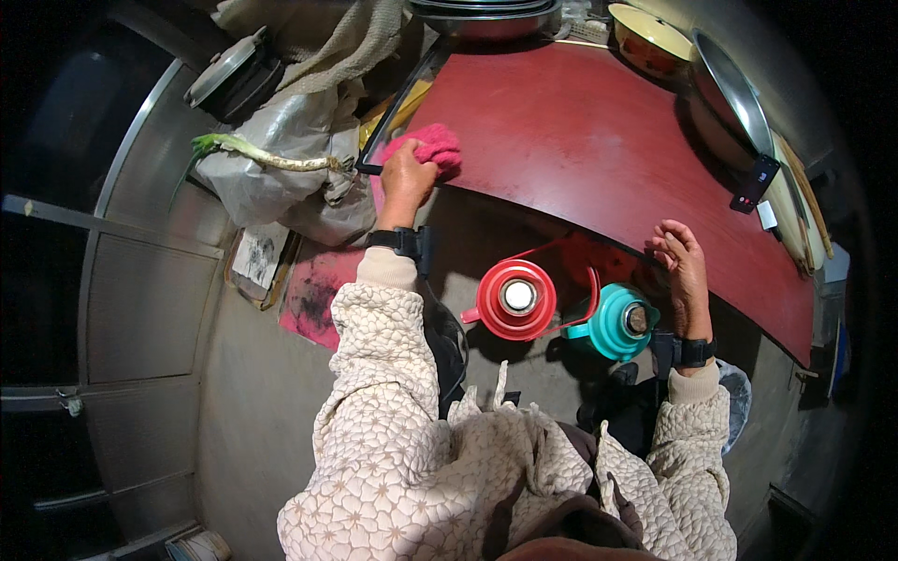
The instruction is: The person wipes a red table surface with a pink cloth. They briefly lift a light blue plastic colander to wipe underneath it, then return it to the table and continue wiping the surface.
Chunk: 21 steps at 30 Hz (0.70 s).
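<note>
My left hand (407, 175) is closed on a bunched pink cloth (442, 149) at the left front corner of the red tabletop (561, 126). My right hand (679, 247) hangs at the table's front edge with its fingers loosely curled and no object in it. Below and between my hands, a red thermos flask (518, 298) with a raised handle stands beside a turquoise thermos flask (621, 322) with a cork stopper.
Metal basins (491, 24) and a yellow enamel basin (652, 35) line the table's far side. A large steel basin (733, 91) and a phone (755, 184) are at the right. Left of the table, a green onion (280, 160) lies on plastic sheeting (245, 189), near a lidded pot (231, 73).
</note>
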### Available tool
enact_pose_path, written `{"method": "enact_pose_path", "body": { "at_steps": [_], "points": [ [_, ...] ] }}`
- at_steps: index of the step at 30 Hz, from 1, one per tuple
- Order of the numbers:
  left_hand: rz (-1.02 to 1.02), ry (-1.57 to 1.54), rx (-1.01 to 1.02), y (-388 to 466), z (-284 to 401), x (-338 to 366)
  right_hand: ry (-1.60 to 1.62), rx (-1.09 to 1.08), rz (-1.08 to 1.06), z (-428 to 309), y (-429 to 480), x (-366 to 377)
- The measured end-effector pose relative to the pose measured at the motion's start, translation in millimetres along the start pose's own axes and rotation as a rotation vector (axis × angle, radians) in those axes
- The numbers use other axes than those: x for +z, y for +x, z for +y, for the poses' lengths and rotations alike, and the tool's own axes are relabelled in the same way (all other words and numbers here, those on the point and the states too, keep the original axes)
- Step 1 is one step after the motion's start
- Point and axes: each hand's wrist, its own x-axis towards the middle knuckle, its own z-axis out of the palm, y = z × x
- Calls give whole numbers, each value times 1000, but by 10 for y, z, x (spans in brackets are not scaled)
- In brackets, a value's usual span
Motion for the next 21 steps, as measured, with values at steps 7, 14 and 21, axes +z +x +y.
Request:
{"method": "enact_pose_path", "body": {
  "at_steps": [7,14,21],
  "points": [
    [-173,-924,-75,-60,474,30,-49,-7,17,-7,10,6],
    [-482,-1880,-313,-100,670,-11,-67,-30,-10,31,7,15],
    [-785,-2101,-322,-214,843,80,-75,-28,-78,61,22,84]
  ]
}}
